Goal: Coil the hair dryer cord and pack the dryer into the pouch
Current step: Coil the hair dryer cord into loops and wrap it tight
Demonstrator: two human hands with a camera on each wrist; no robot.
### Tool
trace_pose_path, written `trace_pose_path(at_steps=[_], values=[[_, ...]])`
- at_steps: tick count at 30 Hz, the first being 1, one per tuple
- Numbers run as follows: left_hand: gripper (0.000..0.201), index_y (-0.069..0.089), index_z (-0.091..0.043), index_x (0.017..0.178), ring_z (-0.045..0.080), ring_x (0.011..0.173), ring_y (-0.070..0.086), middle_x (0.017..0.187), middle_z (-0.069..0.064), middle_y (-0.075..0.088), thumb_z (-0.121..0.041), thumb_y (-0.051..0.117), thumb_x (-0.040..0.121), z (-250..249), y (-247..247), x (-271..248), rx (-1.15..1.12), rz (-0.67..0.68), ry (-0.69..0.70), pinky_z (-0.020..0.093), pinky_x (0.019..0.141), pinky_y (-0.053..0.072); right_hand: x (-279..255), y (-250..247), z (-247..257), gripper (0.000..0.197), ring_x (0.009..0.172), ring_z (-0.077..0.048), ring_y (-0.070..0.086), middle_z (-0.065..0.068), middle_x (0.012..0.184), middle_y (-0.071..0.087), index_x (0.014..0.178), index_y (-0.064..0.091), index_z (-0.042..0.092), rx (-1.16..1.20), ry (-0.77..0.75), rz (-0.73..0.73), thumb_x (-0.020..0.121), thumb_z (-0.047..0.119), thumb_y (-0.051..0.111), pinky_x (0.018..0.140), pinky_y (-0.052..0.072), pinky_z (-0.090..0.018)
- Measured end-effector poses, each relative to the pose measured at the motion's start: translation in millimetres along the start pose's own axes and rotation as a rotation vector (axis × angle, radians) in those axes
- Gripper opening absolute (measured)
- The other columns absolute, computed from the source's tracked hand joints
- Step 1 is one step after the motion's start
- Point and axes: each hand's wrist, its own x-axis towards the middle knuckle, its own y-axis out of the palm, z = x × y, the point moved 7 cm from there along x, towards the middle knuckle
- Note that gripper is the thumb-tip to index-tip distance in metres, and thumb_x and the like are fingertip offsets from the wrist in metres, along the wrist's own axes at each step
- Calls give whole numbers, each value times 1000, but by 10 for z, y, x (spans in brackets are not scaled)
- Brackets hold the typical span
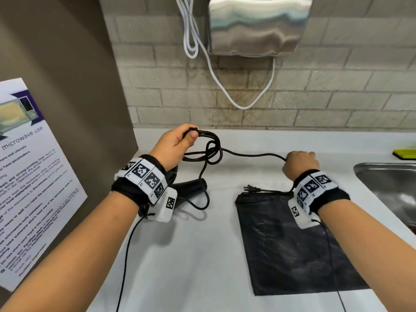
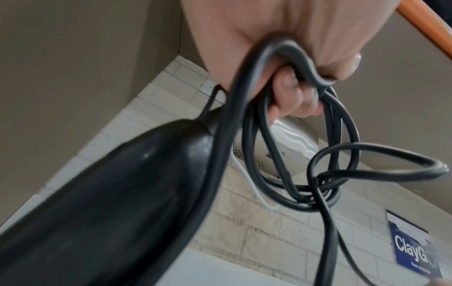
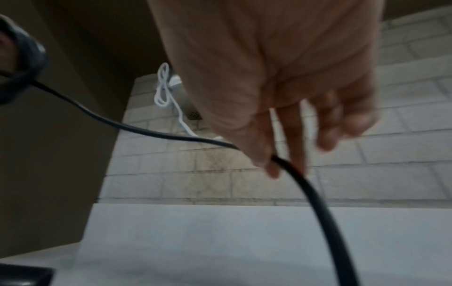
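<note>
My left hand (image 1: 177, 143) grips several loops of the black cord (image 1: 211, 152) above the white counter; in the left wrist view the loops (image 2: 293, 147) hang from my curled fingers. Under that wrist lies the black hair dryer (image 1: 191, 184), mostly hidden; it fills the lower left of the left wrist view (image 2: 117, 203). From the coil the cord runs right to my right hand (image 1: 300, 164), which pinches it between thumb and finger (image 3: 281, 160). Its plug (image 1: 252, 188) rests at the top edge of the flat black pouch (image 1: 288, 251).
A steel sink (image 1: 391, 190) is set into the counter (image 1: 191, 266) at the right, with a yellow-green item (image 1: 405, 154) behind it. A wall-mounted hand dryer (image 1: 256, 25) with a white cable (image 1: 225, 86) hangs above. A brown side panel carries a microwave notice (image 1: 33, 188).
</note>
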Motion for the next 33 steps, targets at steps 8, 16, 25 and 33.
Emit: trace_pose_path(at_steps=[8,16,25,33], values=[[26,55,-2,108,-7,56,47,66,-6,44,-19,38,99,-18,-9,-8,-3,28,-19,5,61,36,-539,-69,1362,55,138,-22,25,-3,147,34,144,21,27,22,-696,-13,94,19,42,112,4,-57],[20,50,-12,103,-3,49,42,66,-2,42,-22,33,100,-29,-27,-21,-86,59,-56,10,55,34,-522,-266,1619,22,73,-4,54,9,81,60,101,64,5,799,-768,-6,94,2,43,69,38,-3],[24,52,-20,90,7,50,30,61,0,36,-33,33,95,-18,8,-17,-240,83,-128,20,50,27,-61,-322,1254,28,96,-26,58,-12,102,67,114,63,11,773,-486,-189,95,11,43,79,39,-26],[24,53,-11,95,0,46,34,62,2,36,-25,33,100,3,-105,-123,-242,68,-144,14,50,29,404,450,33,29,116,-35,52,-18,127,57,117,62,7,267,-93,172,97,14,43,93,40,-34]])
